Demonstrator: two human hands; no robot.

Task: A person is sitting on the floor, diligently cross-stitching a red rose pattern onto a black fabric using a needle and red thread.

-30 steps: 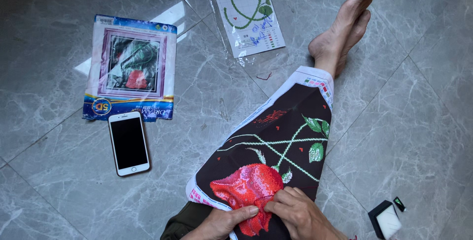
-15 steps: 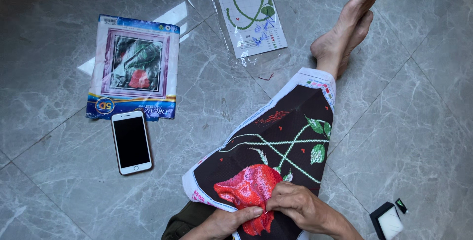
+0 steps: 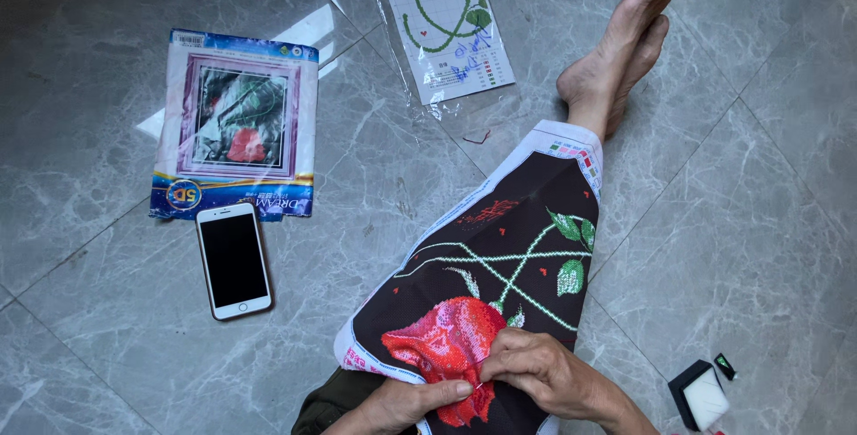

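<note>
A black cross-stitch cloth (image 3: 500,265) lay draped over the person's outstretched leg, stitched with a red rose, green stems and leaves. Both hands met at the near end of that cloth, on the rose. The left hand (image 3: 406,404) had its thumb pressed flat on the red stitching, fingers curled under the cloth's edge — gripping the fabric. The right hand (image 3: 540,372) sat just beside it, fingertips pinched together on the rose where a thin needle seemed to show, though it was too small to be sure of.

Beyond the far end of the cloth, the bare foot (image 3: 616,55) rested on the grey marble floor (image 3: 759,185). Left of the foot lay a pattern sheet (image 3: 446,29) in a clear sleeve, with a scrap of red thread (image 3: 476,139) just below it. Well left of the cloth lay a kit package (image 3: 237,122) with a framed picture on it, and a white phone (image 3: 233,260) — screen dark — touching its lower edge. Right of the cloth, near the right hand, sat a small black box (image 3: 701,395) with a white pad.
</note>
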